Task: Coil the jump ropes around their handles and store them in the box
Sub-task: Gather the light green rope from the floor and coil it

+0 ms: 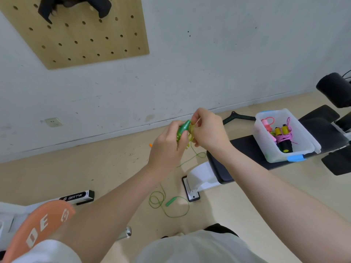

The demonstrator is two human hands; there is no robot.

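Hands up in front of me, both busy with the green jump rope. My left hand [167,147] has its fingers curled round the green handle [183,128], tip pointing up and away, with a bundle of coils [191,132] already wound just below the tip. My right hand [207,130] is touching those coils, thumb and forefinger pinching the cord right next to the handle top.

The loose green cord [197,155] drops from my hands down to the tan floor [95,168], where it lies in a few messy loops with the second green handle [171,201] in the middle of them, well below my hands.

Off to the right, the clear plastic box [303,147] with blue latches sits on a black bench pad [247,149]. Inside there's a pink rope [266,126] and a purple cord bundle with yellow-and-black handles [283,137], all coiled up.

Other stuff around: wooden pegboard [85,40] on the wall, a wall socket [53,122], and an orange disc [38,228] lower left with white letters on it.
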